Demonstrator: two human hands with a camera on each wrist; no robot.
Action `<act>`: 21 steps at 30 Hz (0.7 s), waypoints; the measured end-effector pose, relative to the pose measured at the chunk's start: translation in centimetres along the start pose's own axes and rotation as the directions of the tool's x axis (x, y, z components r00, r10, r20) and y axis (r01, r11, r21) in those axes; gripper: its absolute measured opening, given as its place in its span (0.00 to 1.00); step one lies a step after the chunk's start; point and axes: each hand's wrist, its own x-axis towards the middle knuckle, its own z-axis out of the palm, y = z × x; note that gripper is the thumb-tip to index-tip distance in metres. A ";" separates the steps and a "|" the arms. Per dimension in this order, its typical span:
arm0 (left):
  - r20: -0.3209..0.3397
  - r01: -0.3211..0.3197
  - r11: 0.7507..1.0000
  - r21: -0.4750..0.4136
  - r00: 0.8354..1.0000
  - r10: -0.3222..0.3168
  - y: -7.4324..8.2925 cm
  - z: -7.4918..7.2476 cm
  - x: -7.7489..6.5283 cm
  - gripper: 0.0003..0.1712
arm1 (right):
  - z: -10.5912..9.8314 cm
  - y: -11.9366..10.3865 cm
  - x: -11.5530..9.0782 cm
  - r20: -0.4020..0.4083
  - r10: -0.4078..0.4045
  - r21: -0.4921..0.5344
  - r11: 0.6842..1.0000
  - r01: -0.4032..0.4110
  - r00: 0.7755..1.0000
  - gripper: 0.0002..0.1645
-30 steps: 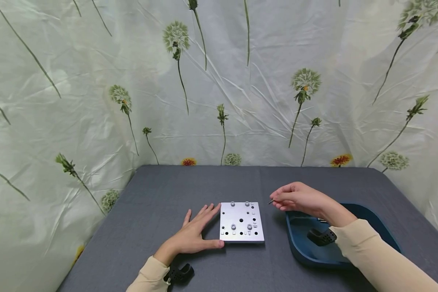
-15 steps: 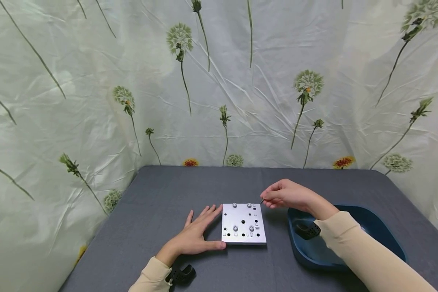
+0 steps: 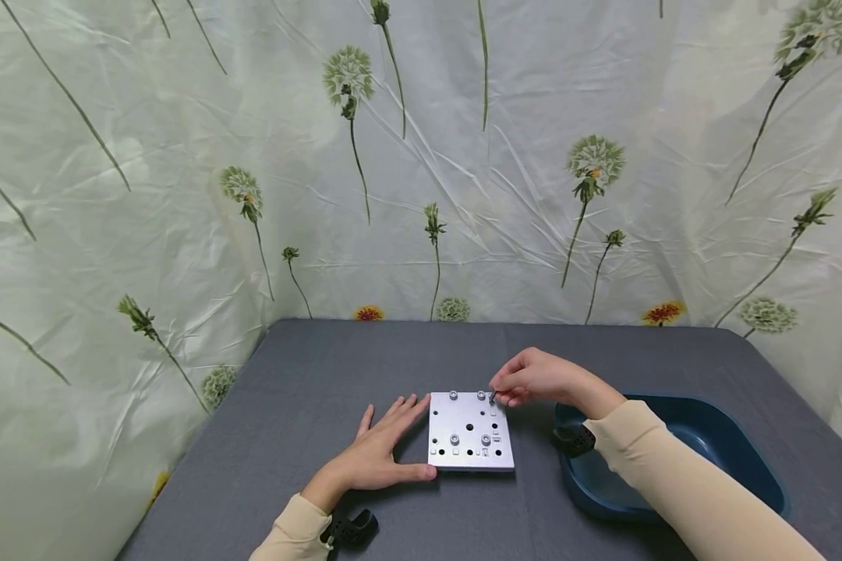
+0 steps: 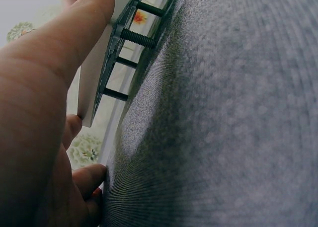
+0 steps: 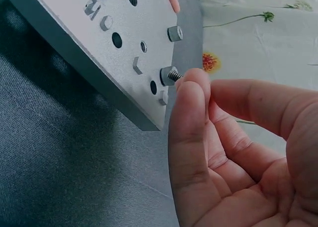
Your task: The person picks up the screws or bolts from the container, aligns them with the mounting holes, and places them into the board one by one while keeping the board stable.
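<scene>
A silver metal plate [image 3: 452,418] with several holes, raised symbols and several socket-head screws lies in the middle of the table. My left hand [image 3: 375,453] is spread at its left side, thumb at the near corner and index finger at the far corner. Beneath the plate, threaded screw shanks [image 4: 138,38] stick out in the left wrist view, and the plate sits above the cloth. My right hand [image 3: 536,377] pinches a small screw [image 5: 175,76] between thumb and index finger, threaded end showing, over the plate's far right corner by a hole [image 5: 153,87]. Its head is hidden by the fingertips.
A dark blue tray [image 3: 761,467] stands on the right, partly under my right forearm. Dark grey cloth [image 3: 365,358] covers the table. Behind hangs a pale curtain [image 3: 519,195] printed with flowers. A black wrist mount [image 3: 351,530] sits on my left wrist.
My right hand has moved left with the screw, from beside the plate to above its far right corner. The left hand keeps its place at the plate.
</scene>
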 end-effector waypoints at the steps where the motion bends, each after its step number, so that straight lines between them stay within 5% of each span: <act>1: 0.000 0.001 1.000 -0.001 1.000 -0.001 0.0 0.0 0.0 0.63 | 0.0 0.0 0.0 0.001 0.003 -0.006 1.000 -0.003 1.000 0.17; 21: -0.002 0.003 1.000 0.005 1.000 -0.003 0.0 0.0 0.0 0.63 | 0.6 -0.1 0.5 0.022 0.033 -0.026 0.999 -0.033 0.999 0.14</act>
